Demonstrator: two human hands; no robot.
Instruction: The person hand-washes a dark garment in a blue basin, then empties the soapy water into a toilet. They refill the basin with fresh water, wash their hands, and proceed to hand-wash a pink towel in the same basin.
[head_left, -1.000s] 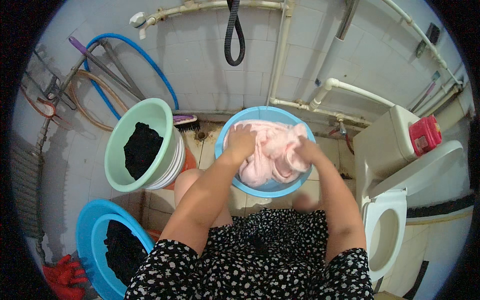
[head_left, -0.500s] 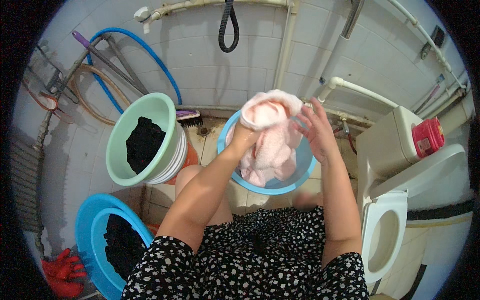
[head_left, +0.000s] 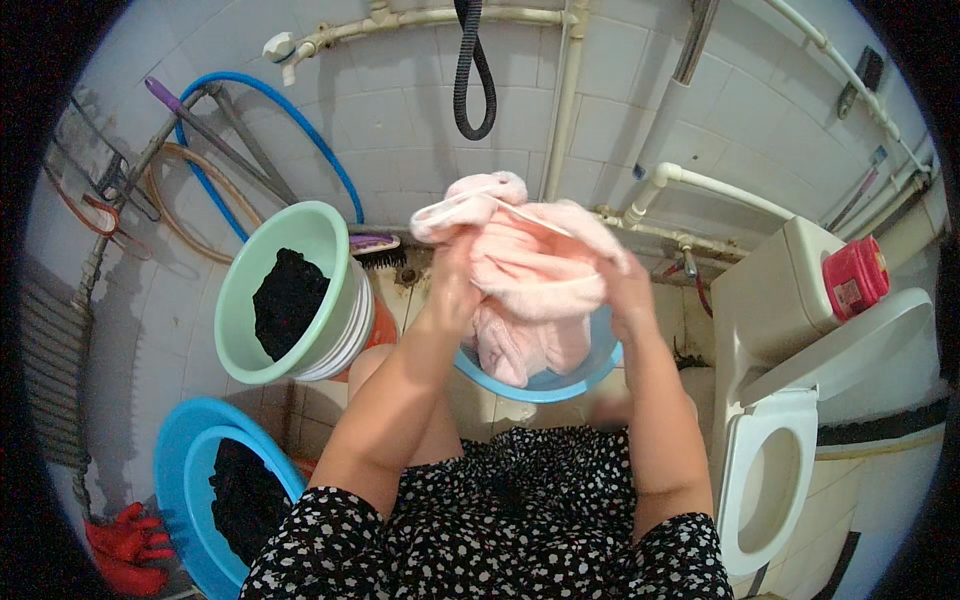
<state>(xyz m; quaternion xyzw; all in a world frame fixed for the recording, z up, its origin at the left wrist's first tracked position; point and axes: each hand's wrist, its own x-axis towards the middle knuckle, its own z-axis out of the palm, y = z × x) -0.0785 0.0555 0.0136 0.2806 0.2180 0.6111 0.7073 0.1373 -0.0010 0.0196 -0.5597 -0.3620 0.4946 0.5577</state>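
White wall tiles (head_left: 420, 120) back the washroom. Head view: the left hand (head_left: 456, 285) and right hand (head_left: 628, 292) grip opposite sides of the pink plush cloth (head_left: 535, 270), fingers partly hidden, above the near-blue basin (head_left: 540, 392). Holding both sides level and low should keep drips inside.

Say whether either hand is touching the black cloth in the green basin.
No, the left hand and the right hand are both on the pink cloth, apart from the black cloth in the green basin.
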